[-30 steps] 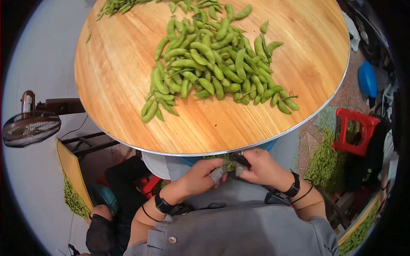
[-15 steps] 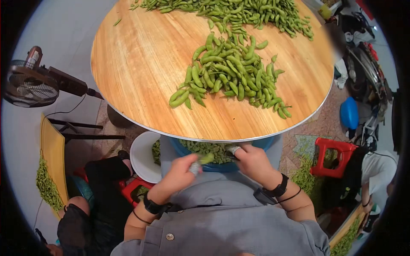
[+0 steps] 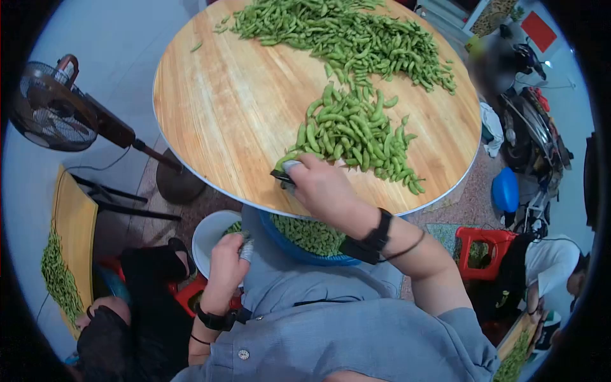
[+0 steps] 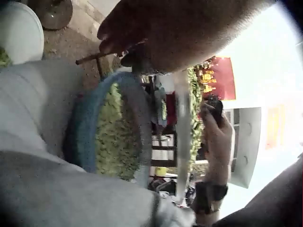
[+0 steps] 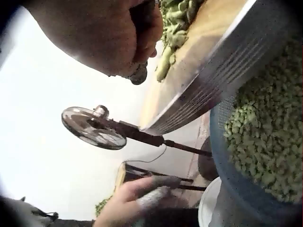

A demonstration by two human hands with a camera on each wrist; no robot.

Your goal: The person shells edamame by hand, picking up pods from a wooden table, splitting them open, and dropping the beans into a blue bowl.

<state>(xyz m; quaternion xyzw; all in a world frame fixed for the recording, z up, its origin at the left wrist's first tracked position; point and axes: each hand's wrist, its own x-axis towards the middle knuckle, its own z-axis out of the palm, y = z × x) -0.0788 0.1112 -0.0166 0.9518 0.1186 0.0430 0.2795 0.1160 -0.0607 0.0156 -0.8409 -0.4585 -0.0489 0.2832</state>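
My right hand (image 3: 324, 188) is over the near part of the round wooden table (image 3: 223, 140). It holds a small black tool (image 3: 282, 176), whose kind I cannot tell. Its fingertips are at the near left edge of a pile of green soybean pods (image 3: 356, 127). Lower down, my left hand (image 3: 229, 261) hangs beside the rim of a white bucket (image 3: 203, 242), fingers loose, with grey wrapping on the thumb. No pod shows in it in the right wrist view. A blue basin (image 3: 347, 260) of shelled green beans (image 5: 265, 151) sits under the table edge, before my lap.
A larger heap of pods (image 3: 344, 32) covers the table's far side. A standing fan (image 3: 57, 108) and a low board with pods (image 3: 60, 267) are at the left, near a seated person in black. A red stool (image 3: 484, 251) and another person are at the right.
My right hand has risen from the basin to the pods on the table, the black tool in it. My left hand has moved left to the white bucket; the pod it held no longer shows.
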